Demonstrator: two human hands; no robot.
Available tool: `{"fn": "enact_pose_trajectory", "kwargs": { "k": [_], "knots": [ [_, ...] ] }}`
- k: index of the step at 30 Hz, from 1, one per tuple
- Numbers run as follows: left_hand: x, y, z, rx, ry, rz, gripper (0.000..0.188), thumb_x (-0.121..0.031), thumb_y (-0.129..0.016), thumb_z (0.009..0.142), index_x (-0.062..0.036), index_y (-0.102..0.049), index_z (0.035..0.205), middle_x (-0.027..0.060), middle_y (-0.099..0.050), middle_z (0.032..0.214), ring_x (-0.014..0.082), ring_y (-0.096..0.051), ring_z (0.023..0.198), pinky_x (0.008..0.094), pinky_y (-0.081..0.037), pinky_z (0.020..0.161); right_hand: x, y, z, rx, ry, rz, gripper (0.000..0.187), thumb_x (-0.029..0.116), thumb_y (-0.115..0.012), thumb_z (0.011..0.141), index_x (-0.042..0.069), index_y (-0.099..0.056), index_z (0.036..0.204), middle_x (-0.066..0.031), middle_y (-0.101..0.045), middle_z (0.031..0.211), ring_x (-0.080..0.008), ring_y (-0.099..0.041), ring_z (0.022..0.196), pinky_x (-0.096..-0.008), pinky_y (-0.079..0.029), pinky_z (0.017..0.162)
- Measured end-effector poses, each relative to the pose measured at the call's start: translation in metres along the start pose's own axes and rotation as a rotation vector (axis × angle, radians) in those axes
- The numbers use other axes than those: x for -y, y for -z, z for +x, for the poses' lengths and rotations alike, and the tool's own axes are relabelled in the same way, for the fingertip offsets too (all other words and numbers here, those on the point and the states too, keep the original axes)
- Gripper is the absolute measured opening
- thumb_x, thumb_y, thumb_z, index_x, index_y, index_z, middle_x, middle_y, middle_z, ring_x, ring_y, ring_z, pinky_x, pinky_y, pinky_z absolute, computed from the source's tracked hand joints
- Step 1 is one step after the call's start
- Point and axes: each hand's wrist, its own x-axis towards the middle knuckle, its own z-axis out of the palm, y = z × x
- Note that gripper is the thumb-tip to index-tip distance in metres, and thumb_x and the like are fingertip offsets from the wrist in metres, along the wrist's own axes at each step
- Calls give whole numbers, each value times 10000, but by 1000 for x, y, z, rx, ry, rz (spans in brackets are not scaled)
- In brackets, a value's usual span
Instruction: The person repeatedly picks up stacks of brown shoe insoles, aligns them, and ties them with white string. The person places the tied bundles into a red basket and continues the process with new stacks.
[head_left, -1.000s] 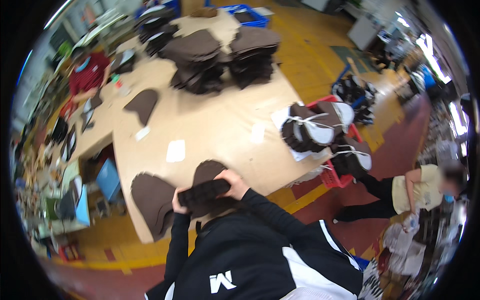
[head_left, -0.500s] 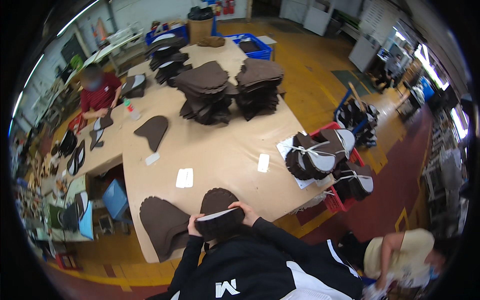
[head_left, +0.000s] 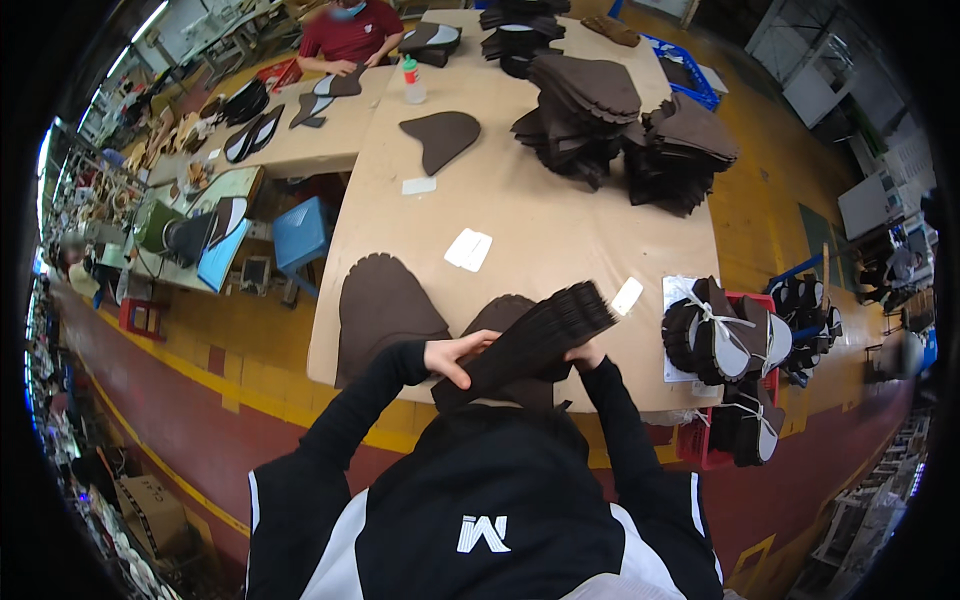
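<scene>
- Brown stack (head_left: 545, 335) of thin, flat pieces sits between both hands at the tabletop's (head_left: 560, 235) near edge, slanting up toward the right in view.
- Left hand (head_left: 460, 357): fingers grip the stack's lower-left end; right hand (head_left: 587, 354): fingers, partly hidden, grip near its other end.
- Just beyond, a scalloped brown piece (head_left: 493, 312) lies partly covered; larger brown pieces (head_left: 385, 310) overlap to its left.
- Farther: white cards (head_left: 467, 250), a tied bundle (head_left: 708, 335) at right, a single brown piece (head_left: 442, 138).
- Farthest: tall brown piles (head_left: 590, 90), a bottle (head_left: 414, 84), a seated co-worker (head_left: 350, 38).

Both sleeved forearms (head_left: 368, 398) slanted inward, the left grip (head_left: 455, 356) curved with thumb spread, the right grip (head_left: 586, 355) partly hidden.
</scene>
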Motion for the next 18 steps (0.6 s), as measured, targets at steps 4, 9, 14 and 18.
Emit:
{"fn": "enact_pose_trajectory", "kwargs": {
  "k": [4, 9, 14, 18],
  "knots": [
    [-3, -30, 15, 87, 127, -548, 1082, -87, -795, 654, -105, -78, 1464, 159, -385, 1342, 264, -511, 1090, 391, -476, 864, 22, 8, 19, 80, -163, -12, 738, -11, -791, 559, 3, -499, 1237, -101, -599, 1146, -233, -560, 1064, -371, -437, 939],
    [28, -48, 20, -299, 46, -427, 997, 12, -729, 645, -124, -155, 1448, 139, -456, 1227, 249, -546, 980, 380, -498, 790, 25, 8, 26, 16, -244, -162, 679, 21, -787, 597, -2, -509, 1216, -100, -613, 1107, -220, -580, 1011, -346, -455, 905],
    [64, -52, 30, -650, 96, -419, 1036, -35, -803, 584, -72, -226, 1444, 96, -446, 1307, 226, -476, 1159, 328, -384, 978, 0, -6, 35, -196, -429, -416, 719, 70, -806, 638, -6, -466, 1268, -113, -597, 1133, -205, -571, 1037, -336, -445, 931],
    [96, -56, 38, -784, 95, -398, 1078, -95, -848, 558, -59, -228, 1439, 99, -495, 1263, 212, -466, 1178, 330, -358, 1009, -74, 34, 16, -285, -116, -663, 775, 32, -769, 687, 64, -387, 1360, -122, -541, 1224, -227, -509, 1156, -340, -407, 988]
  ]
}}
